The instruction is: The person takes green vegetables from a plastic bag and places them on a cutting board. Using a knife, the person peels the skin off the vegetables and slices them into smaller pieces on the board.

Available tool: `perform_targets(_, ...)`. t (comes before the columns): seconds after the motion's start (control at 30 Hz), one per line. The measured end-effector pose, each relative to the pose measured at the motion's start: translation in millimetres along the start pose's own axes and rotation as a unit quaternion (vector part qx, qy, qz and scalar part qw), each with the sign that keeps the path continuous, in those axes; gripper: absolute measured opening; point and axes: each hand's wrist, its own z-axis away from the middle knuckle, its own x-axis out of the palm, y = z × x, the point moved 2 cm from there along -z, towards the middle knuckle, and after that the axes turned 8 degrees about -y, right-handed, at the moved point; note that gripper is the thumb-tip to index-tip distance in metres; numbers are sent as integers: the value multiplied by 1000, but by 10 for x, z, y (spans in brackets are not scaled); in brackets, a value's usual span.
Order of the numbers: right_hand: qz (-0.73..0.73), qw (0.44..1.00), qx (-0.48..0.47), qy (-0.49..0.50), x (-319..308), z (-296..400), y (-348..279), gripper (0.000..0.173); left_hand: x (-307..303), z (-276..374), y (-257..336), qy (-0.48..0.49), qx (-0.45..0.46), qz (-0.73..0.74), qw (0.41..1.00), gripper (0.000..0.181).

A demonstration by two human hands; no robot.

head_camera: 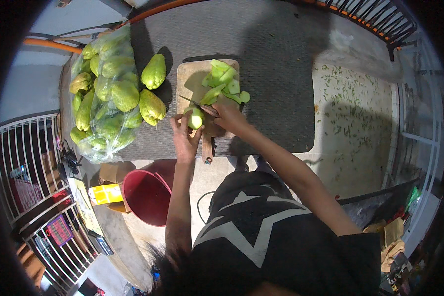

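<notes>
My left hand (185,134) grips a pale green chayote (195,117) over the near left part of a wooden cutting board (188,74). A cut face on the chayote is turned toward me. In my right hand (229,116) is a knife (189,100), its blade pointing left just above the chayote and its handle mostly covered by my fingers. Beyond my right hand, flat green chayote peelings (222,76) are heaped on the board's right side, some overhanging its edge. Two whole chayotes, one farther (154,71) and one nearer (152,107), lie left of the board.
A clear plastic bag (113,85) full of chayotes stands at the left of the dark woven-surfaced table (277,107). Below the table's front edge is a red bucket (146,198) beside a cardboard box (114,172). Green shreds (349,100) are spread over the pale floor at right.
</notes>
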Motion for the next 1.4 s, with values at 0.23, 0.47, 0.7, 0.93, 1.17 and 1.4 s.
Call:
perform_targets(0.23,-39,998,45,19,-238,388,-222,39,35,-61,79,27,-26,2,999,60)
perform_targets(0.47,-24,1000,4,-8,-203,959,-296,44,101,-62,9,48,3,-3,999,61)
perform_targets(0.7,-19,1000,6,6,-142,1000,-338,43,132,-54,-59,43,-26,-6,999,59)
perform_targets(0.93,-1,1000,-3,14,-145,927,-340,38,118,-77,-68,53,-9,-14,998,56)
perform_targets(1.17,2,1000,20,-19,-265,751,-422,44,128,-101,-2,47,-23,-39,998,53)
perform_targets(1.4,11,999,34,-27,-203,528,-298,41,121,-101,52,58,-9,-15,998,50)
